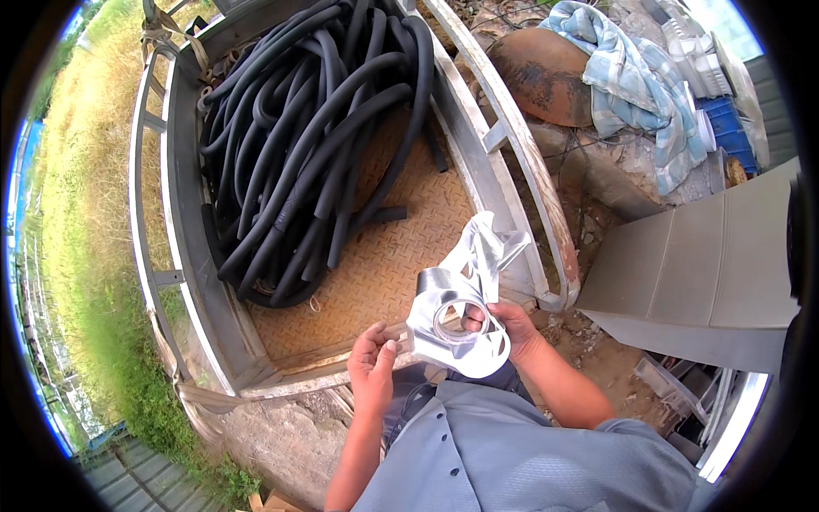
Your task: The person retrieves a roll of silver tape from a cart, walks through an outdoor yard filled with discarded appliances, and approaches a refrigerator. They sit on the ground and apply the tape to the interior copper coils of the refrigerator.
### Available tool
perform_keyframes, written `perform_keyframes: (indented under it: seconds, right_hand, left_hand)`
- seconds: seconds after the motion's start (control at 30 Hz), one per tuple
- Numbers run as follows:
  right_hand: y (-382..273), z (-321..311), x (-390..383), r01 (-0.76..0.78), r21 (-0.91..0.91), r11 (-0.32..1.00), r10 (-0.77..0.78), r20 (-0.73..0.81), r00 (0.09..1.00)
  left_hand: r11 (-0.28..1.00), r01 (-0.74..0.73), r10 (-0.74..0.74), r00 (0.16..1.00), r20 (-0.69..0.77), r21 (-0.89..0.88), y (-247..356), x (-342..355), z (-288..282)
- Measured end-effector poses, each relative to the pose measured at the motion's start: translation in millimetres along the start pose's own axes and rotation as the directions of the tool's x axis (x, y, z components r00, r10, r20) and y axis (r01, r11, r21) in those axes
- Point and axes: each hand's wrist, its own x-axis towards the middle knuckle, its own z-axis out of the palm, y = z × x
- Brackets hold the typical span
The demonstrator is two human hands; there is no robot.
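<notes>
My right hand (510,326) grips a roll of shiny silver tape (461,317) by its ring, with some fingers inside the hole. Loose, crumpled lengths of the silver tape hang off it and stick up above the roll. Just left of the roll, my left hand (375,360) has its fingers curled; whether a thin edge of tape is between them I cannot make out. Beyond both hands is a metal-railed cargo bed (380,273) with a rusty tread-plate floor, holding a big tangled heap of black foam tubes or hose (286,171).
Dry grass (90,213) lies beyond the left rail (141,205). At right are a rusty domed object (537,77), a checked blue cloth (631,102), a blue crate (729,136) and a large grey box (691,264). Rubble ground (281,435) shows below the bed.
</notes>
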Motion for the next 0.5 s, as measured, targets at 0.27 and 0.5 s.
perform_keyframes:
  seconds: [0.27, 0.5]
  right_hand:
    - [39.8, 41.1, -13.3, 0.009, -0.068, 0.998, -0.008, 0.014, 1.0]
    - [113.1, 72.5, -4.8, 0.122, 0.005, 0.993, -0.122, -0.017, 0.992]
  left_hand:
    - [0.992, -0.122, 0.123, 0.989, 0.087, -0.023, 4.0, -43.0, -38.8]
    - [0.987, -0.15, 0.151, 0.988, 0.015, -0.049, -7.1, -100.5, -103.2]
